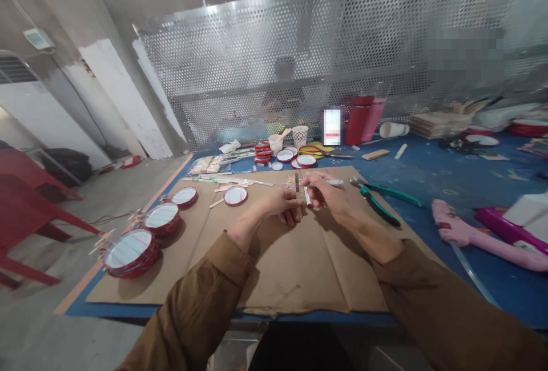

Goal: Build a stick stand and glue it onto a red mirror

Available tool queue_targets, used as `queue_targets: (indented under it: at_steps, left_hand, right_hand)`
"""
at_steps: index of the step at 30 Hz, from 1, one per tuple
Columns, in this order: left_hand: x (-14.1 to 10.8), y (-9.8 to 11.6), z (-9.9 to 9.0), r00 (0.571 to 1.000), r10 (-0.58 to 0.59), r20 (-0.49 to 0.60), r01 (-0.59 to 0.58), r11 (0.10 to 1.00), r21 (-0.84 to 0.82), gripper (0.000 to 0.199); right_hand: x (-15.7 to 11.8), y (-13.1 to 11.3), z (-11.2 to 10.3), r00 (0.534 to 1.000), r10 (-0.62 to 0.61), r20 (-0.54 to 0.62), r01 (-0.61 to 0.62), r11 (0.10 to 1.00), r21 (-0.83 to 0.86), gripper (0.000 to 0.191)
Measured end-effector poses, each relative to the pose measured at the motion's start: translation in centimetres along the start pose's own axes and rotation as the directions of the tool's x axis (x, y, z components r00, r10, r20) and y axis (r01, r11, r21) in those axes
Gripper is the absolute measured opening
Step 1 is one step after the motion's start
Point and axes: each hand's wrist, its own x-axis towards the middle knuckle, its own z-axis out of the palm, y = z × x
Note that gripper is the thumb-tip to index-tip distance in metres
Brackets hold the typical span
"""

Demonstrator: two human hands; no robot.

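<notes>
Head view. The left hand (286, 204) is positioned low over the cardboard sheet (282, 268), fingers curled and drawn together; whether they clamp a part cannot be told, as the fingertips are obscured. The right hand (324, 195) is directly beside it, fingers closed on a white stick (335, 182) that projects to the right of the knuckles. A small red-and-white piece (308, 197) lies between the two hands, at the right fingertips; its contact with them is unclear. A patterned strip (291, 181) is just beyond the left fingers.

Left of the left fingers: one red-rimmed disc (235, 195) beside a flat wooden stick (217, 202); farther left, three red-rimmed drums (131, 250) in a row along the sheet edge, largest nearest the person. Beyond the fingers: thin strips (226, 180), a group of small red-rimmed lids (286, 156), two paper cups (300, 135), yellow-handled scissors (314, 150) and a lit screen (332, 126).

Right of the right fingers: green-handled pliers (379, 208), partly on the sheet; farther right, a pink glue gun (483, 237) on the blue tabletop (428, 177). A perforated metal panel (240, 63) stands behind the items.
</notes>
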Motion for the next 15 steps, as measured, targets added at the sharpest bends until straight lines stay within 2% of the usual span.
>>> queue_targets:
  at_steps: [8, 15]
  left_hand:
    - [-0.08, 0.08, -0.02, 1.000, 0.000, -0.014, 0.001, 0.999, 0.033, 0.019]
    - [0.29, -0.45, -0.18, 0.999, 0.030, 0.015, -0.030, 0.999, 0.023, 0.022]
  right_hand:
    - [0.21, 0.14, 0.03, 0.999, -0.009, 0.031, 0.009, 1.000, 0.022, 0.033]
    - [0.07, -0.04, 0.13, 1.000, 0.003, 0.027, -0.004, 0.999, 0.037, 0.033]
